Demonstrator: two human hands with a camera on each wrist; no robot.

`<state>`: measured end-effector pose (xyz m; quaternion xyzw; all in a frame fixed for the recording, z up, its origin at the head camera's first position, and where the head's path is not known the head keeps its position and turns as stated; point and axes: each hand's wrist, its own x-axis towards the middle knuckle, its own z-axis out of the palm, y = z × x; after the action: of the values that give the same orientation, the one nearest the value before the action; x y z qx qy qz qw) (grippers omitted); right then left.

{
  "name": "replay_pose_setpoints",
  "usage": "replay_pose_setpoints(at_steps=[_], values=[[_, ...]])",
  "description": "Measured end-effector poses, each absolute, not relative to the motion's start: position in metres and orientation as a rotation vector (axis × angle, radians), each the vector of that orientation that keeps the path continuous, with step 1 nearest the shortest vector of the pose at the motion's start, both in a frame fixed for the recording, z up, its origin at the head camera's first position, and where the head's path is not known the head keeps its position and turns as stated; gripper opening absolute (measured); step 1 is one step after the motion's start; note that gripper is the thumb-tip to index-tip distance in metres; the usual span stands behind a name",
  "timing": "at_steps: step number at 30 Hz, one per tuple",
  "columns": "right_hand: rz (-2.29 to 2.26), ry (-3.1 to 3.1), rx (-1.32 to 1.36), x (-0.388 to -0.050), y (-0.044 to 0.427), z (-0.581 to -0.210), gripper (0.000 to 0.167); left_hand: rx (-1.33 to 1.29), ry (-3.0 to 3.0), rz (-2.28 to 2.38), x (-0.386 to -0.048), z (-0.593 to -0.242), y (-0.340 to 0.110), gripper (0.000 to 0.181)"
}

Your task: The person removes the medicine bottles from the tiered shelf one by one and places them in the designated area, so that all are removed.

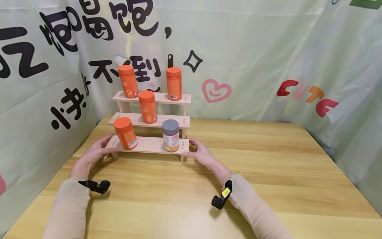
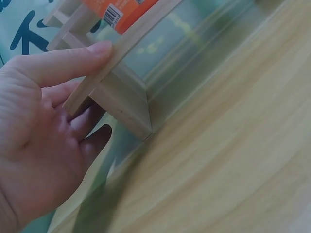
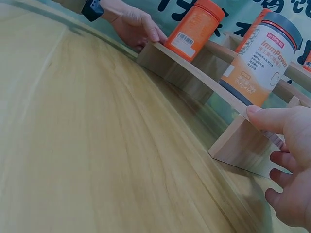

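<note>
A three-tier wooden display shelf [image 1: 150, 145] stands near the back left of the table. My left hand [image 1: 94, 153] grips the left end of its bottom tier, thumb on top and fingers below in the left wrist view. At the opposite end, my right hand [image 1: 204, 154] pinches the same tier, its thumb at the front edge beside the grey-lidded bottle [image 1: 171, 136]. An orange bottle [image 1: 125, 133] stands at the left of that tier. Another orange bottle [image 1: 147, 107] is on the middle tier. The top tier carries two orange bottles, one left [image 1: 128, 81] and one right [image 1: 174, 84].
The shelf rests on a wood-grain table [image 1: 253, 166]. Behind and beside it hangs a pale printed cloth [image 1: 253, 49] with dark characters and coloured lettering. Each wrist wears a small black camera, one on the left [image 1: 96, 186] and one on the right [image 1: 221, 196].
</note>
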<state>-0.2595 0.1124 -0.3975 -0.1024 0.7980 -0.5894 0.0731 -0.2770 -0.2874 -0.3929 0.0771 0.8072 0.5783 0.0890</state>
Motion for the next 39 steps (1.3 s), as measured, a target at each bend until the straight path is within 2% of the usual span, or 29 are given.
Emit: replay_pose_setpoints(at_steps=[16,39], values=[[-1.722,2.409,-0.32,-0.259,0.157,-0.4,0.072,0.377,2.29,1.758,-0.279,-0.393,-0.262,0.083],[-1.657,2.45,-0.437,-0.24,0.223,-0.401,0.074,0.568,2.19,1.773,-0.276,-0.403,-0.219,0.08]])
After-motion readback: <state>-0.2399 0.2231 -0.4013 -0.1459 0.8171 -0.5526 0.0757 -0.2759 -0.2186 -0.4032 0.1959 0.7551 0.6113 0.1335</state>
